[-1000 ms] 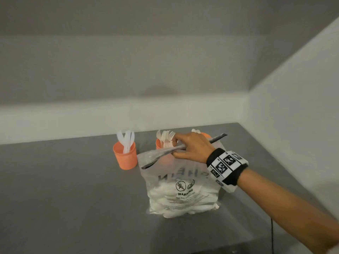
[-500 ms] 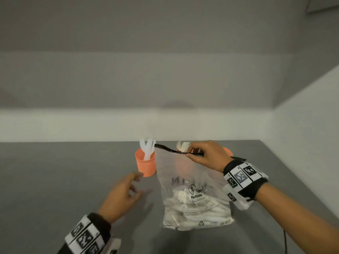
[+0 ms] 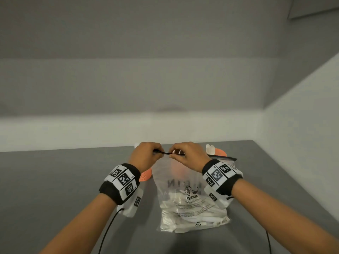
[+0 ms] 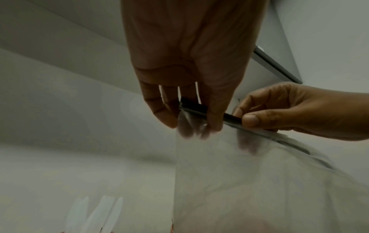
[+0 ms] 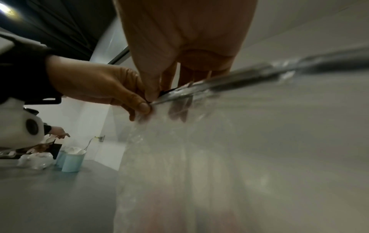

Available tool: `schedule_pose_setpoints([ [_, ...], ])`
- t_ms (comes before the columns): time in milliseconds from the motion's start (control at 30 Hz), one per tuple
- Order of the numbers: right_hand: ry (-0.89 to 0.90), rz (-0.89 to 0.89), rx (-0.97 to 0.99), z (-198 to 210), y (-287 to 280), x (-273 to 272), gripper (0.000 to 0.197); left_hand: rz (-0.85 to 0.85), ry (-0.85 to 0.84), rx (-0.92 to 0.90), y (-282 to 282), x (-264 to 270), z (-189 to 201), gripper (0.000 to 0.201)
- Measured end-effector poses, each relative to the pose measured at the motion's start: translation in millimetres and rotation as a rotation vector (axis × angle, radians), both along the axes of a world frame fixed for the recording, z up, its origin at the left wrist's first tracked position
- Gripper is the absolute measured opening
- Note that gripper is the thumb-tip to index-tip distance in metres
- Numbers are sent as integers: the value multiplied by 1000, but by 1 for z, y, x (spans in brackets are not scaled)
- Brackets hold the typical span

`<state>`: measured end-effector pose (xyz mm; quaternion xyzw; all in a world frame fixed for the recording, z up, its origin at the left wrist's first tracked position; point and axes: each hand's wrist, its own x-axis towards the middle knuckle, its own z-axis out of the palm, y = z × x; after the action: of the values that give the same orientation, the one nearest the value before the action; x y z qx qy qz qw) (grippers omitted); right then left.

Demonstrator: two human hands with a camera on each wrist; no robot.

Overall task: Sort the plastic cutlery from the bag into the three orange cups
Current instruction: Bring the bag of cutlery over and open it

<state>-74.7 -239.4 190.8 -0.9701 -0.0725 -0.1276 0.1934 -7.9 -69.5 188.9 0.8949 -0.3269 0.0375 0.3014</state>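
Note:
A clear plastic bag (image 3: pixel 190 202) with white cutlery heaped at its bottom stands upright on the grey table (image 3: pixel 55 180). Its black zip strip (image 3: pixel 222 157) runs along the top. My left hand (image 3: pixel 146 155) pinches the strip's left end (image 4: pixel 191 107). My right hand (image 3: pixel 185 155) pinches it just beside that (image 4: pixel 233 119). Orange cups stand behind the bag: one (image 3: pixel 145 176) shows below my left wrist, another (image 3: pixel 219 153) at the right with white cutlery in it. The middle cup shows only as an orange blur through the bag.
A wall runs close behind the table and another along the right side. In the right wrist view, light blue cups (image 5: pixel 72 160) and white items stand far off to the left, where another person's hand (image 5: pixel 60 134) reaches. Cables hang from both wrists.
My left hand rose from the table and took hold of the zip strip's left end. The right hand kept its grip on the strip. The view moved closer.

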Motion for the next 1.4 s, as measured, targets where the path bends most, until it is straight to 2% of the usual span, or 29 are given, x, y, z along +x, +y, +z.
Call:
schedule_pose_setpoints([
  [100, -35, -21, -5, 2, 1, 4, 21, -60, 39, -7, 0, 3, 2, 15],
  [233, -46, -70, -50, 7, -12, 1, 23, -40, -32, 9, -2, 7, 6, 16],
  [467, -3, -239, -48, 10, -82, -25, 23, 3, -105, 61, 8, 21, 0, 19],
  [567, -9, -331, -48, 11, -116, -41, 20, 23, -83, 62, 17, 28, -6, 17],
  [633, 6, -367, -33, 10, -129, -47, 19, -27, -33, 63, 19, 30, -10, 14],
  [733, 23, -377, 144, 5, -129, -47, 14, -109, 58, 79, 13, 28, -10, 11],
  [800, 12, -355, 381, 3, -125, -43, 5, -117, 112, 14, 6, 27, -7, 20],
  [833, -10, -351, 464, 2, -123, -41, 10, -116, 118, 6, 0, 26, -6, 26],
  [900, -47, -354, 530, 1, -119, -37, 16, -109, 110, 36, -11, 23, -4, 32],
  [1067, -93, -355, 579, 4, -109, -32, 12, -116, 114, 33, -30, 18, -9, 24],
  [1233, -48, -380, 501, -3, -105, -31, 15, -96, 60, 145, -38, 14, -15, 23],
  [1400, 170, -483, 327, -20, -99, -28, 9, -23, -183, 98, -53, -1, -17, 25],
])
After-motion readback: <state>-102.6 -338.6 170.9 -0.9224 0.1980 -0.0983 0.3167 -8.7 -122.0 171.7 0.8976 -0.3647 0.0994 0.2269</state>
